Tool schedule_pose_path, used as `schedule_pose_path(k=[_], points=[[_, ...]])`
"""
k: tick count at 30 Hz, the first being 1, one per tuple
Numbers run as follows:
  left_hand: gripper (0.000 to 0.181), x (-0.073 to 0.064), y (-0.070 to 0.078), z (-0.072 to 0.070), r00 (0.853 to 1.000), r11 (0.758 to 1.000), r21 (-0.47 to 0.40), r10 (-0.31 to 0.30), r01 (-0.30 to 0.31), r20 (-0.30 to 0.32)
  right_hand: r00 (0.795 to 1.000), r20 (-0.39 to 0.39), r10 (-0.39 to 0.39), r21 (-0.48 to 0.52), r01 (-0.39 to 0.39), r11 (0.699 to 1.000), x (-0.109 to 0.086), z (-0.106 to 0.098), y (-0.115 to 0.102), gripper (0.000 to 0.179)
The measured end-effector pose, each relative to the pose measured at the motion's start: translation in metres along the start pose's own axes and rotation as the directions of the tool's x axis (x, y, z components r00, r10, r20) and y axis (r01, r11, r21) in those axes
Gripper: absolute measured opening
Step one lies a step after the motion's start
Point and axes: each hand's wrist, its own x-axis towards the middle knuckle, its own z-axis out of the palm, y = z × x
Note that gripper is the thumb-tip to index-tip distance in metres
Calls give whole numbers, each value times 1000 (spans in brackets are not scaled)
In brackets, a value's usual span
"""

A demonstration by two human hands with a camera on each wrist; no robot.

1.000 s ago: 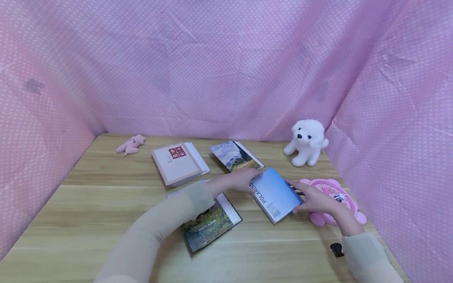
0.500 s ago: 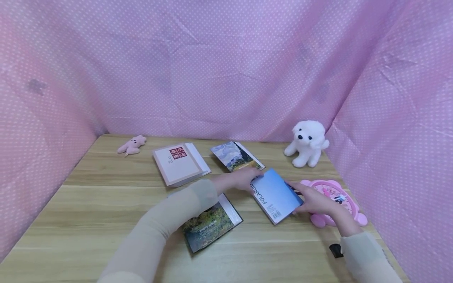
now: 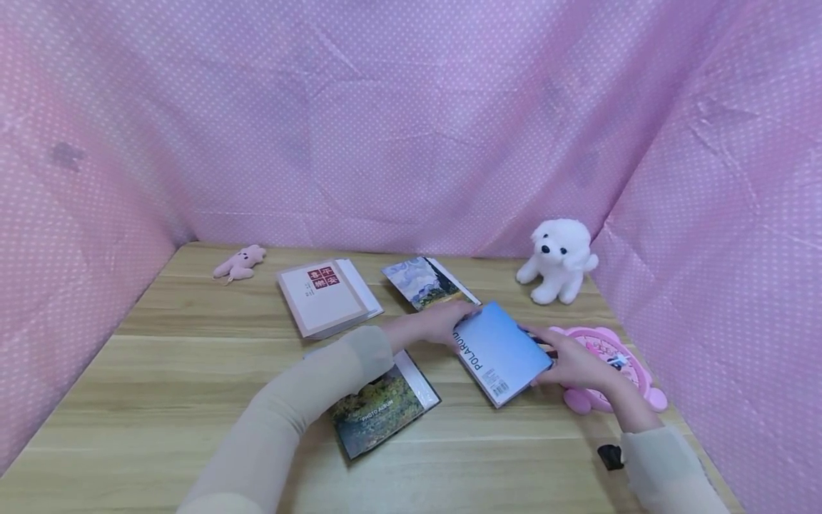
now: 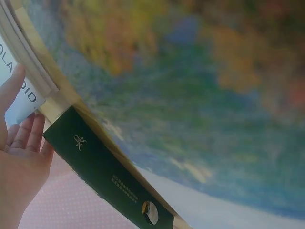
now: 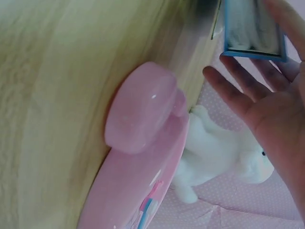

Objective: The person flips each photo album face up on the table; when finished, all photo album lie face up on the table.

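A blue photo album [image 3: 504,350] lettered POLAROID is held between both hands over the right half of the table. My left hand [image 3: 444,323] grips its left edge; in the left wrist view the thumb [image 4: 16,86] presses on the cover beside the lettering, with the other fingers at its far edge. On the opposite side my right hand [image 3: 571,363] holds the right edge, thumb and fingers spread along it. The right wrist view shows the album's open side [image 5: 255,28] with pale sleeves inside its blue covers, right at the fingertips.
Near the left forearm lies a dark PHOTO ALBUM [image 3: 379,417]. Behind are a painting-covered album [image 3: 424,282] and a cream album [image 3: 324,300]. A pink clock [image 3: 600,350] sits beneath the right wrist. A white plush dog [image 3: 555,260] and pink plush toy [image 3: 240,263] stand farther back.
In the head view the blue album's far and right edges have shifted slightly upward, the right hand moving a little with them. The left hand has hardly moved.
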Motion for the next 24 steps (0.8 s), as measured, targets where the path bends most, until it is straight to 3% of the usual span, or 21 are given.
schedule_pose_path(k=[7, 13, 20, 24], points=[[97, -3, -2, -4, 998, 998, -49, 24, -27, -59, 997, -47, -64, 134, 69, 988, 4, -5, -5, 96], [97, -5, -5, -4, 997, 990, -134, 26, -35, -66, 995, -43, -86, 168, 92, 982, 5, -9, -13, 94], [94, -8, -12, -10, 1000, 954, -299, 4, -9, -20, 993, -38, -114, 180, 119, 976, 6, -10, -20, 93], [91, -9, -15, -16, 1000, 943, -334, 4, -3, 3, 989, -46, -140, 174, 146, 974, 7, -10, -21, 92]])
